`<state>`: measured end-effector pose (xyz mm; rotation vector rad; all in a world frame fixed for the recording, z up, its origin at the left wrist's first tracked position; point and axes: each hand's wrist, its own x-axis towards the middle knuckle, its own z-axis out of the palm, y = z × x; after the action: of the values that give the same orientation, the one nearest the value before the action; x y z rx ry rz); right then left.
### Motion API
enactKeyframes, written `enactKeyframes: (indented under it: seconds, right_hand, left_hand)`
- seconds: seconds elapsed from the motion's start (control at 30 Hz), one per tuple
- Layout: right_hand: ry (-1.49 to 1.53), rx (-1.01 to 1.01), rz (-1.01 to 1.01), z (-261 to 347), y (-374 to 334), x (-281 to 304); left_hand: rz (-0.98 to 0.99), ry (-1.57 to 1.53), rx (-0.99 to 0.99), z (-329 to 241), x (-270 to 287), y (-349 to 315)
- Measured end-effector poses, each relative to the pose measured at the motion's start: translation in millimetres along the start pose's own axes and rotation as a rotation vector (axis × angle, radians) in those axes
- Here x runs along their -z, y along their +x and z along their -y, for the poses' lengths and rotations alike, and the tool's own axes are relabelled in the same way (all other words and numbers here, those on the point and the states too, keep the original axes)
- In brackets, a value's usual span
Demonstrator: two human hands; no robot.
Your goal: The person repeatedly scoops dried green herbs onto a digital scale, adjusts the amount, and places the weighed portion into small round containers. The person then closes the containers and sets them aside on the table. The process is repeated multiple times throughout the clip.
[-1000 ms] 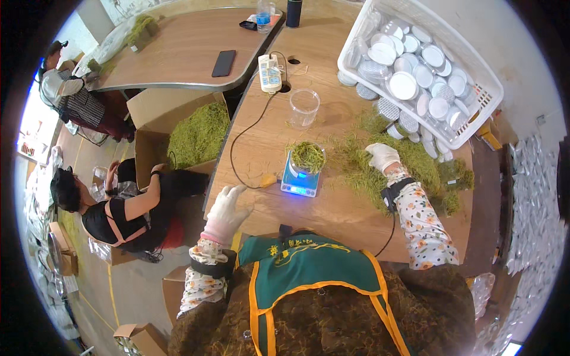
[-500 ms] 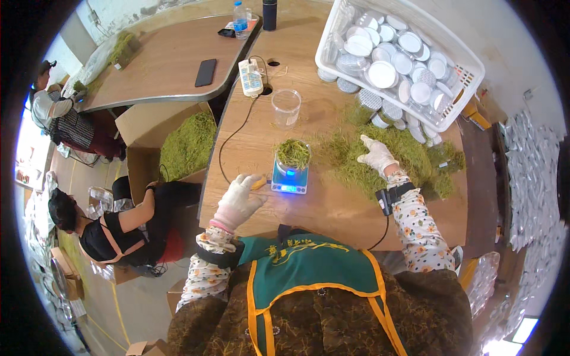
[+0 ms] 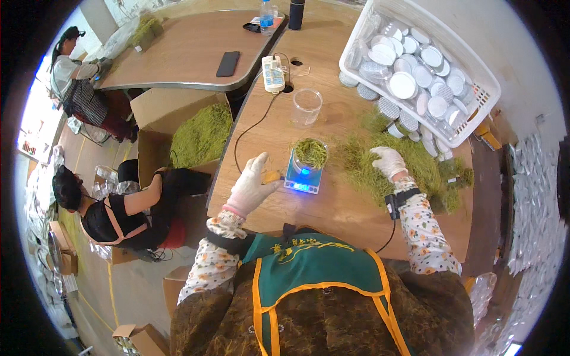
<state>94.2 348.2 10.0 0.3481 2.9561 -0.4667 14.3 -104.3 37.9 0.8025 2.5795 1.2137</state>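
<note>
Nothing is held by the splayed left hand (image 3: pixel 250 187); by the right hand (image 3: pixel 389 163), unclear; soft, light-looking green strands (image 3: pixel 423 161) are best scooped underneath.

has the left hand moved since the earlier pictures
Yes. Judged against the blue scale on the table, the left hand has moved rightward and forward, ending closer to it.

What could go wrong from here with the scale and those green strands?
The left hand is close beside the scale and might bump it. The green strands atop it look loose; some may fall. The dark cord near the left hand could snag it.
</note>
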Motion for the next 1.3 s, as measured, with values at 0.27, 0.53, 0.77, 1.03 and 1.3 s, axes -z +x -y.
enactKeyframes:
  seconds: [0.27,0.53,0.77,1.03,1.3]
  right_hand:
    - [1.724,-0.508,-0.390,63,-26,7]
    - [1.663,-0.040,-0.135,180,-10,-5]
    - [-0.211,0.459,-0.384,206,-4,22]
    - [-0.219,0.511,0.121,232,29,10]
    - [-0.271,0.552,-0.006,228,37,-7]
  left_hand:
    - [-0.052,-0.097,-0.021,-12,-70,37]
    - [-0.190,-0.188,-0.160,-23,-92,66]
    - [-0.185,-0.189,-0.160,-24,-96,68]
    - [-0.225,-0.384,-0.157,-23,-109,66]
    - [-0.225,-0.422,-0.205,-32,-97,70]
